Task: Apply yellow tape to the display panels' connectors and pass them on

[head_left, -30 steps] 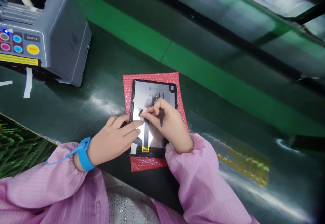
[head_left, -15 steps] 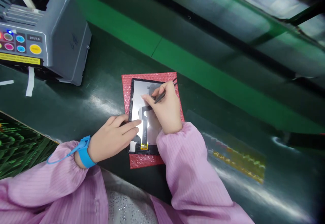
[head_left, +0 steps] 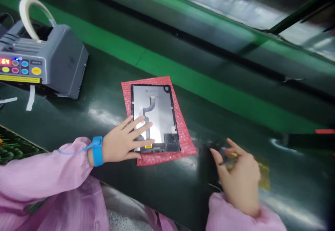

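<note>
A tablet screen panel lies with its silvery back up, a dark ribbon cable running down it to a yellow-taped connector. Spread flat across its lower left is my left hand, fingers apart, with a blue wrist strap at the cuff. Beneath the panel is a red bubble-wrap bag. Off to the right, apart from the panel, my right hand has its thumb and fingers bent round dark tweezers, which are blurred and partly hidden.
At the left stands a grey tape dispenser with a strip of white tape hanging from its front. A yellowish film sheet lies behind my right hand. The dark bench backs onto a green ledge.
My right hand has moved from the upper part of the panel down to the right, off the bag. My left hand has spread out flatter on the panel. The camera view has shifted.
</note>
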A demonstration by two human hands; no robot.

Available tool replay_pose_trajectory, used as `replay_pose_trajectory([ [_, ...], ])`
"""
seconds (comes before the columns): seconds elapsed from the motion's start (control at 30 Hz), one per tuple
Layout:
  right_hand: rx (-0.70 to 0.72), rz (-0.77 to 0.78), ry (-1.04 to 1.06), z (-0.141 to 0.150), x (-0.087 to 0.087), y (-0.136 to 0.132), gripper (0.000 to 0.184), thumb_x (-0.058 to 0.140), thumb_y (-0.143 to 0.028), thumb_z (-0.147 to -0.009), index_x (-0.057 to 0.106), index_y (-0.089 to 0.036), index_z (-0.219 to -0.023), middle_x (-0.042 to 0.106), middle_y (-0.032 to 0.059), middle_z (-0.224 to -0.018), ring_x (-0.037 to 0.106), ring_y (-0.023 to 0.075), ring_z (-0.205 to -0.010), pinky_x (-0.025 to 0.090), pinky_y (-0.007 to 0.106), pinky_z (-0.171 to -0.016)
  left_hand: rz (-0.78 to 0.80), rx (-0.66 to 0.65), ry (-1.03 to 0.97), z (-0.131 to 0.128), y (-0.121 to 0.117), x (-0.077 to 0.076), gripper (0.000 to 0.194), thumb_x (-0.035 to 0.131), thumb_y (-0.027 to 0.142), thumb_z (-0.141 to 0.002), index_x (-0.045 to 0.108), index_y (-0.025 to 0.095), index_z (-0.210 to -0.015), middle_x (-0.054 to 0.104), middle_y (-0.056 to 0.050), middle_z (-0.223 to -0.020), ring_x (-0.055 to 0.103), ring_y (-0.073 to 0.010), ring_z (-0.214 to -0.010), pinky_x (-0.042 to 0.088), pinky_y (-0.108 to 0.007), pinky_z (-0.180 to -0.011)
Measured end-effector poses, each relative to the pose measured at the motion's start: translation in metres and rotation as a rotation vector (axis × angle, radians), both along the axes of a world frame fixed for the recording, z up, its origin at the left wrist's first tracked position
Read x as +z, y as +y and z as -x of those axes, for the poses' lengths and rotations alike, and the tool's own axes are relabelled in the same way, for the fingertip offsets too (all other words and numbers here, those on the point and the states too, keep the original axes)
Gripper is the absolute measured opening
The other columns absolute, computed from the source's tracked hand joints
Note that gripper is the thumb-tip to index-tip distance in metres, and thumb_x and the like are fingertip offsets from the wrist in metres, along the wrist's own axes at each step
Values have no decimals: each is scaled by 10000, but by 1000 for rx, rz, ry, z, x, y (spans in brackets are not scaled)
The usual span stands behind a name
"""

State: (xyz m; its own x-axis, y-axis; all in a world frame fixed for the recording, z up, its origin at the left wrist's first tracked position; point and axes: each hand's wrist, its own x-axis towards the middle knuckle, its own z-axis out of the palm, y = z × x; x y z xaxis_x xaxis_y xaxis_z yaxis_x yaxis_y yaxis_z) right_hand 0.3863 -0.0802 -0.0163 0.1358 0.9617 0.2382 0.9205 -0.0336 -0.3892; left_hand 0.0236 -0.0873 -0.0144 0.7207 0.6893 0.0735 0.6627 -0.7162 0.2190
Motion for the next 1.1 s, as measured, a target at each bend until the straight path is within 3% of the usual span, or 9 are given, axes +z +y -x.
replay_pose_trajectory([
  [0.17, -315, -217, 279, -24, -2, -36, 359, 593, -587, -860, 493, -246, -811, 743, 137, -981, 676, 339, -937, 476, 518, -875, -78, 155, 18, -43, 85, -5, 594, 491, 557, -970, 424, 305, -1505, 273, -150, -1630, 182, -449, -1502, 242, -636, -1163],
  [0.27, -304, -377, 677, -26, 1, -41, 390, 522, -577, -913, 498, -247, -706, 680, 33, -629, 676, 258, -642, 520, 430, -709, -106, 334, -4, -75, 151, -4, 621, 487, 549, -972, 398, 278, -1524, 229, -167, -1641, 135, -471, -1504, 190, -662, -1165],
  [0.37, -224, -268, 918, -32, 0, -33, 520, 369, -664, -938, 598, -223, -787, 631, 13, -547, 613, 213, -495, 444, 343, -509, -64, 522, -10, -106, 213, 2, 639, 461, 491, -994, 327, 222, -1557, 206, -182, -1645, 109, -461, -1512, 167, -634, -1181],
  [0.5, -273, -107, 992, -42, 0, -21, 401, 501, -593, -934, 615, -209, -950, 667, 15, -761, 541, 122, -484, 405, 272, -463, -9, 648, -52, -129, 261, 10, 649, 383, 463, -1016, 248, 177, -1583, 189, -144, -1656, 62, -453, -1519, 116, -663, -1181],
  [0.57, -298, -101, 964, -44, 2, -20, 343, 608, -553, -894, 605, -211, -905, 652, -7, -723, 514, 101, -458, 412, 256, -459, -61, 552, -95, -131, 259, 11, 632, 354, 479, -1019, 257, 207, -1582, 179, -91, -1665, 3, -448, -1523, 49, -683, -1180],
  [0.63, -294, -84, 901, -45, 5, -20, 320, 696, -509, -844, 588, -210, -813, 616, -34, -619, 498, 95, -433, 421, 247, -460, -125, 320, -109, -130, 240, 10, 601, 344, 475, -1023, 291, 233, -1571, 199, -57, -1664, -23, -435, -1526, 8, -687, -1180],
  [0.83, -316, 41, 824, -43, 11, -21, 325, 722, -467, -835, 594, -192, -719, 569, -50, -518, 441, 64, -371, 372, 200, -387, -8, -382, -16, -128, 126, 4, 536, 417, 516, -1013, 420, 299, -1503, 319, -29, -1625, 157, -377, -1526, 132, -621, -1210],
  [0.93, -348, 44, 858, -43, 10, -18, 346, 729, -492, -823, 584, -191, -736, 587, -51, -532, 387, 45, -324, 287, 182, -321, 28, -440, -4, -131, 95, 2, 506, 425, 506, -1016, 448, 306, -1480, 347, -28, -1611, 254, -338, -1508, 168, -580, -1219],
  [1.1, -371, 58, 913, -41, 8, -11, 414, 753, -545, -780, 574, -184, -690, 633, -18, -549, 377, 40, -308, 247, 173, -287, 49, -447, 11, -133, 96, 2, 491, 446, 476, -1015, 448, 311, -1477, 335, -33, -1614, 259, -344, -1505, 203, -602, -1202],
])
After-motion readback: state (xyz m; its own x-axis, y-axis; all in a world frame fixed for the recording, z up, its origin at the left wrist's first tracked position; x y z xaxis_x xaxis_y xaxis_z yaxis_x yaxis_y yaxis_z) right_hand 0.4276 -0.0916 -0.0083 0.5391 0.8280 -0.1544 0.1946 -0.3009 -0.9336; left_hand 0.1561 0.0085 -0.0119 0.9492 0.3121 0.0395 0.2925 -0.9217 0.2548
